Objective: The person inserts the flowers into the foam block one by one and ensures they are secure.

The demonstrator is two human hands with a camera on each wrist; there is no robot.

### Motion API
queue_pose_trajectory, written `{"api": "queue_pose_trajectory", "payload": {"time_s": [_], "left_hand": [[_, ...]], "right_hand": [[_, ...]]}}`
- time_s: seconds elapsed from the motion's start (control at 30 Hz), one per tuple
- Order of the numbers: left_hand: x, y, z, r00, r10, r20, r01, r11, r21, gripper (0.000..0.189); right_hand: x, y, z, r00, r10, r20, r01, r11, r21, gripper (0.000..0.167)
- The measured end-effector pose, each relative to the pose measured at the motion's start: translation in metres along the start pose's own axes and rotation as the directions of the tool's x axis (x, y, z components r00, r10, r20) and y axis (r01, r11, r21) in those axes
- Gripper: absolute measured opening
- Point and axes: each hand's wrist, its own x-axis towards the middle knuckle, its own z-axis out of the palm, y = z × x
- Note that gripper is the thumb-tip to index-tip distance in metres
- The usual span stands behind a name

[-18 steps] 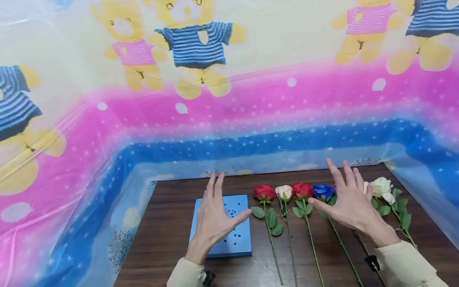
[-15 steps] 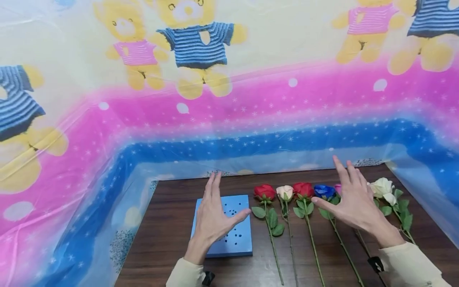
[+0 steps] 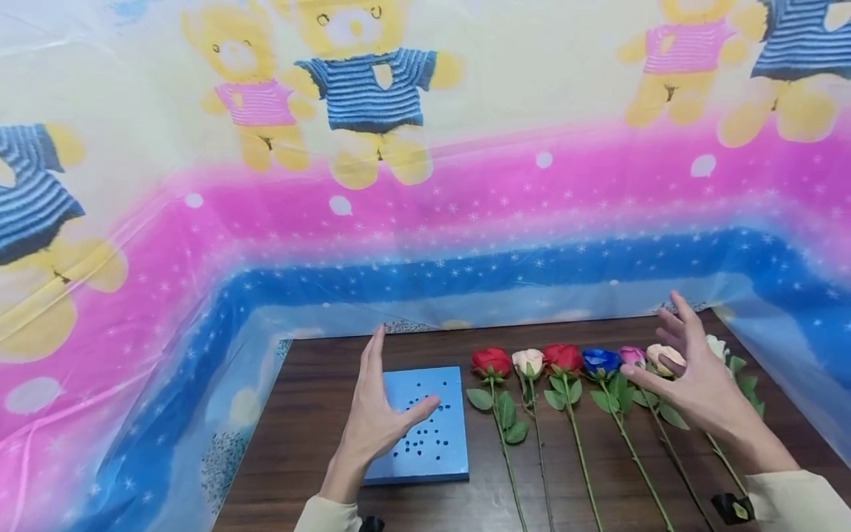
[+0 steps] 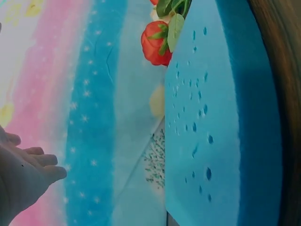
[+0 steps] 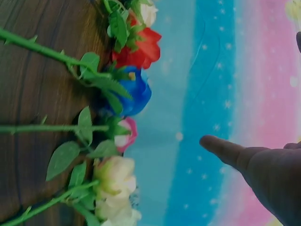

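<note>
My left hand hovers over the left side of a blue foam block pierced with many small holes; its fingers are extended, thumb apart, holding nothing. My right hand is raised above the right end of a row of artificial roses, fingers spread and slightly bent, nothing in it. From left to right lie a red rose, a cream rose, another red rose, a blue rose, a pink rose, a pale peach rose and a white rose, partly hidden by the right hand.
The roses' green stems run toward the near edge of the dark wooden table. Behind and beside the table hangs a sheet printed with bears. Black straps sit at the wrists.
My right hand has moved right, uncovering the pink and peach roses. The left hand has shifted left and slightly down, showing more of the foam block. Flowers and block stay put.
</note>
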Motion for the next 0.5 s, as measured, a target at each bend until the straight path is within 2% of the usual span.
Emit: {"api": "queue_pose_trajectory", "payload": {"time_s": [0.2,0.33,0.5], "left_hand": [[-0.008,-0.017,-0.013,1.0,-0.021,-0.014,0.021,1.0,0.008,0.129],[-0.019,-0.031,-0.018,0.998,-0.07,-0.001,0.07,0.997,0.033,0.128],[-0.035,-0.051,-0.017,0.988,-0.149,0.027,0.145,0.984,0.101,0.129]], "right_hand": [[-0.005,0.018,-0.018,1.0,0.014,0.0,-0.014,1.0,0.024,0.127],[-0.014,0.036,-0.028,0.999,0.021,-0.029,-0.02,1.0,0.023,0.125],[-0.027,0.059,-0.039,0.995,0.084,-0.058,-0.085,0.996,-0.017,0.123]]}}
